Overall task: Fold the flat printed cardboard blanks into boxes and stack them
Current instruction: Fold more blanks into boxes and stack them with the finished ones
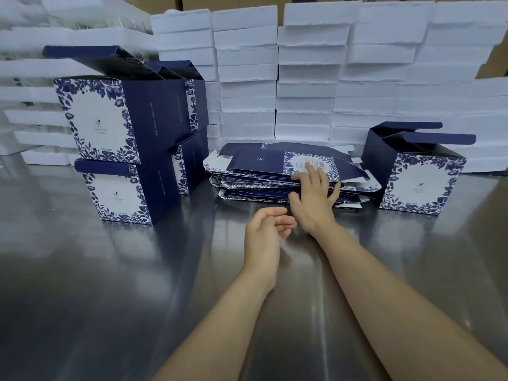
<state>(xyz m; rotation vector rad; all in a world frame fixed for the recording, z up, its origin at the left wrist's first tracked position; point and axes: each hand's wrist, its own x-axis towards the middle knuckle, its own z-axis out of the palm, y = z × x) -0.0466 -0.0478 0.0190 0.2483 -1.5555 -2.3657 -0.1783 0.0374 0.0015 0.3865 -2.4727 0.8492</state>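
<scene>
Two bare forearms reach forward over a shiny metal worktop [110, 270]. The left hand [265, 229] hovers just above the surface, palm turned inward, fingers loosely curled and holding nothing. Just beyond it, the right hand [313, 199] lies with fingers spread and straight against the near edge and top of a pile of flat blanks [261, 171], its fingertips resting on the uppermost sheet; it grasps nothing. The blanks are navy and white cardboard printed with a blue floral border, heaped unevenly in the middle of the worktop, flaps sticking out at the sides. To the right of the pile, almost touching it, stands one folded box [420, 182] with its navy lid flaps raised open; a second open box sits directly behind it. To the left, well apart from the pile, folded boxes [118, 149] of the same print are stacked two high, in at least two columns, the top ones with lids open. Behind everything, rows of white foam trays [302, 78] are stacked high like a wall, and brown cartons [233, 1] show above them.
</scene>
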